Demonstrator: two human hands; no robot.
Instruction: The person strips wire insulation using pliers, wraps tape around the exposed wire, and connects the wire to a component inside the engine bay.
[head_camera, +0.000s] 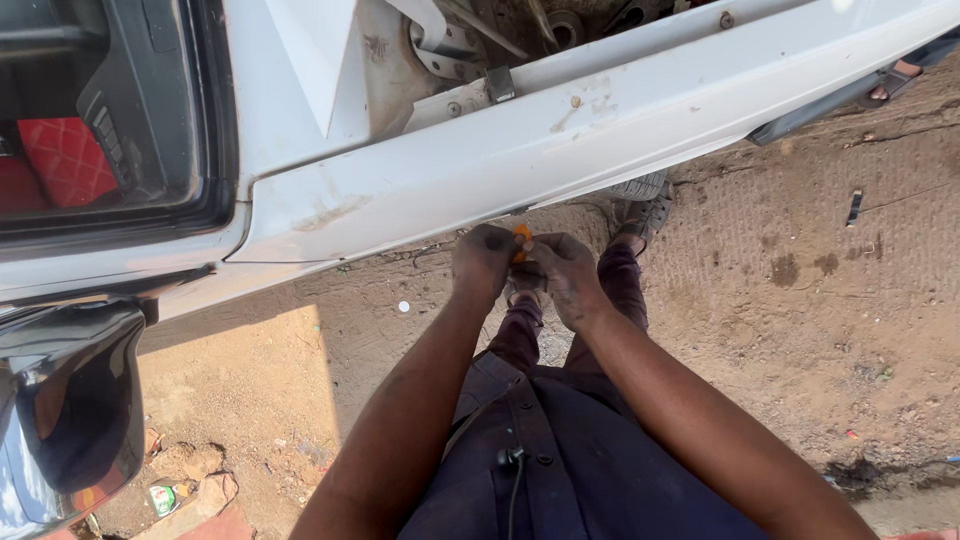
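So we've got both hands pinched together just under the edge of the white car fender (600, 120). Our left hand (483, 262) and right hand (566, 275) are closed around a small orange part (521, 238), which sits right between the fingertips, mostly hidden, only the top peeking out. It's touching both hands, just below the fender lip. Side mirror (65, 410) is off to the lower left, dirt ground (800, 300) underneath us.
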